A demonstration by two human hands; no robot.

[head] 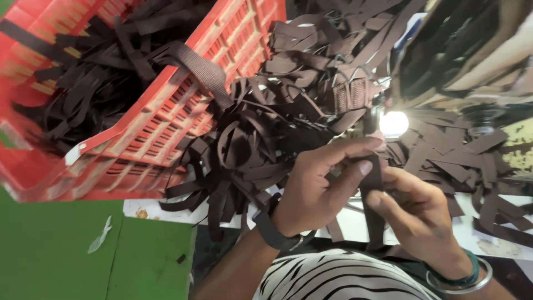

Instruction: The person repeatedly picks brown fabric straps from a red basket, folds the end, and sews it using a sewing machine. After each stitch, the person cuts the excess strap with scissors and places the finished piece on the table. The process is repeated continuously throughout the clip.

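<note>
Biggest thing in view, the red plastic crate (166, 116), tilted at far left and stuffed with dark brown webbing straps, one wider strap draped over its rim. Right of it, spilling across the white worktop (355, 222), a heap of cut brown straps (266, 144) spreads toward you and away to the right. A small bright lamp (393, 123) glares behind your hands. Green floor (66, 250) sits near left.

Now your hands, close together in the near centre. Your left hand (311, 191), dark band on the wrist, pinches a single brown strap piece (371, 172) between thumb and forefinger. Your right hand (416, 214), bangles at the wrist, grips the same piece just below, fingers closed on it. The strap stands roughly upright between both hands; its lower end, probably hanging down behind them, is hard to make out.
</note>
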